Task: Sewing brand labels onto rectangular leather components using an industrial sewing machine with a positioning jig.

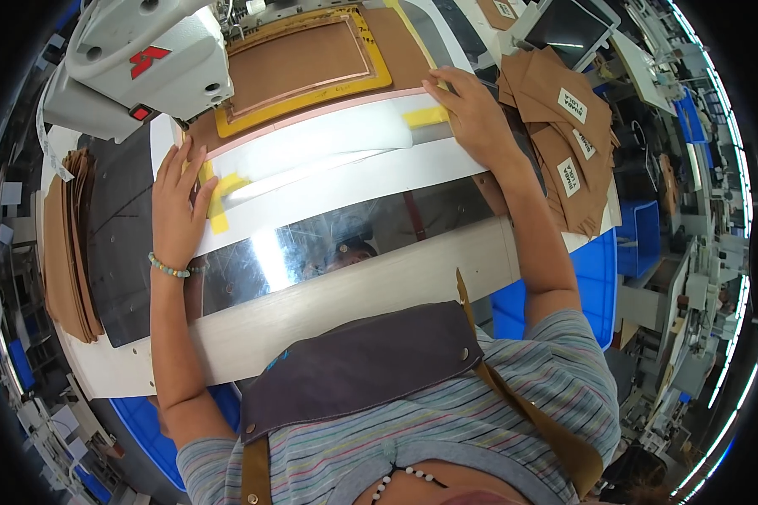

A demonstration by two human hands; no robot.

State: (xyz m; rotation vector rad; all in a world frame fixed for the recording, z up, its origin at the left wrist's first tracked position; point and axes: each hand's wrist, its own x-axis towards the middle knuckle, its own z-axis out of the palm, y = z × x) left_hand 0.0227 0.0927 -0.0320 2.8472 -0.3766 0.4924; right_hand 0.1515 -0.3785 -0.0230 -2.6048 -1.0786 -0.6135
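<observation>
A brown panel, perhaps leather, lies under the sewing machine head with a yellow rectangular frame on top of it. My left hand rests open at the panel's near left corner, fingers stretched forward and thumb apart, beside strips of yellow tape. At the panel's right edge lies my right hand, also open, its fingers extended onto the near right corner. Between my hands a white padded strip lies on a white sheet, with more yellow tape at its right end.
A stack of brown pieces stands on the left. To the right lies a fanned pile of brown pieces with white labels, near a dark screen. A shiny metal plate covers the near table. Blue bins sit below.
</observation>
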